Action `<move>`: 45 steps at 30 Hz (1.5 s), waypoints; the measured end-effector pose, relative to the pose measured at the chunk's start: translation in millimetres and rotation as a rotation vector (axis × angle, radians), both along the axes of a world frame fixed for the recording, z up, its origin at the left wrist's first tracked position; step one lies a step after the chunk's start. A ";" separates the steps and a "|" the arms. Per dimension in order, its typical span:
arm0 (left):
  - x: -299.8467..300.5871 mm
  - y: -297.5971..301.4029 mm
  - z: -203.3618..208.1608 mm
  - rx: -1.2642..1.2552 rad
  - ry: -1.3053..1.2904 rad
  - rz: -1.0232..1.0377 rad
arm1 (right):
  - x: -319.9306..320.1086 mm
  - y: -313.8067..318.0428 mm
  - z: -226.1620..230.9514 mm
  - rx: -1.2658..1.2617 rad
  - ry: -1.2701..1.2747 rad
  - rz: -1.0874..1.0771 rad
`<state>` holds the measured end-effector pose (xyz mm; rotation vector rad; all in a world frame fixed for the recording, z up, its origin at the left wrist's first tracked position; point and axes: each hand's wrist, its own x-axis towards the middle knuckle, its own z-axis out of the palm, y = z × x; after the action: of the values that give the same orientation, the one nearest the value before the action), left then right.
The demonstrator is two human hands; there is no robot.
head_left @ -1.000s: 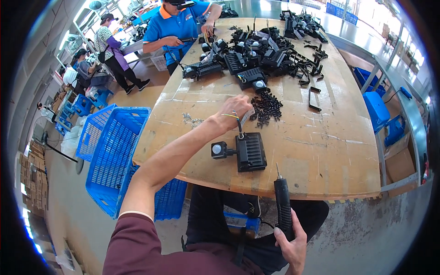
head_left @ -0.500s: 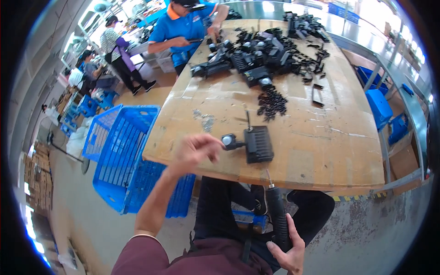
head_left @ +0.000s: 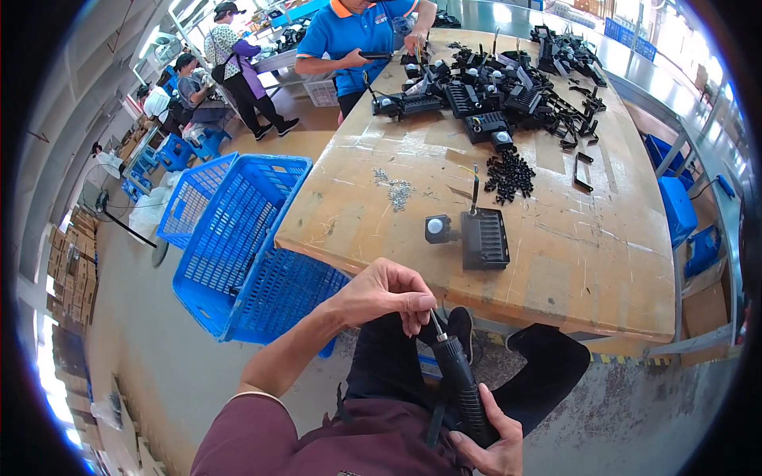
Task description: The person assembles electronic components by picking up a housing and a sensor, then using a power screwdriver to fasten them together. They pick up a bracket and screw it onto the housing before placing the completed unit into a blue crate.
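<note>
My right hand (head_left: 498, 446) grips a black electric screwdriver (head_left: 460, 382) low in front of my lap, its bit slanting up to the left. At the bit's tip, my left hand (head_left: 387, 295) is closed in a pinch between thumb and forefinger; whatever small thing may be in it is hidden. Just beyond, on the table near its front edge, lies a black finned lamp housing (head_left: 486, 242) with a motion sensor (head_left: 438, 228) at its left side and a short cable standing up. Neither hand touches the housing.
The cardboard-covered table (head_left: 556, 270) bears small metal pieces (head_left: 397, 192), a heap of small black parts (head_left: 510, 176), a bracket (head_left: 583, 172) and a pile of black lamps (head_left: 484, 99). Blue crates (head_left: 238, 238) stand left. A co-worker in blue (head_left: 361, 47) works at the far side.
My left hand has come down and right from beside the sensor to the screwdriver's tip. The screwdriver has tilted left. My view has shifted, so the table appears further right.
</note>
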<state>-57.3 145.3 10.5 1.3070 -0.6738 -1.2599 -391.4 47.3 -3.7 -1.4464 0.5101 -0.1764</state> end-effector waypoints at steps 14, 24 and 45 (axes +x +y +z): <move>-3.1 10.2 5.7 0.054 -0.040 -0.037 | -0.1 -2.9 1.3 -0.318 0.000 0.061; 3.7 15.0 1.9 0.034 -0.006 -0.097 | 2.5 1.0 -1.9 -0.231 0.023 0.061; 3.6 11.0 6.0 0.046 -0.055 -0.055 | 10.9 2.6 0.3 -0.336 -0.049 0.030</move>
<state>-53.8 156.3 16.5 1.3733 -0.7274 -1.2939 -380.4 49.8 -3.4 -1.7711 0.4313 -0.2831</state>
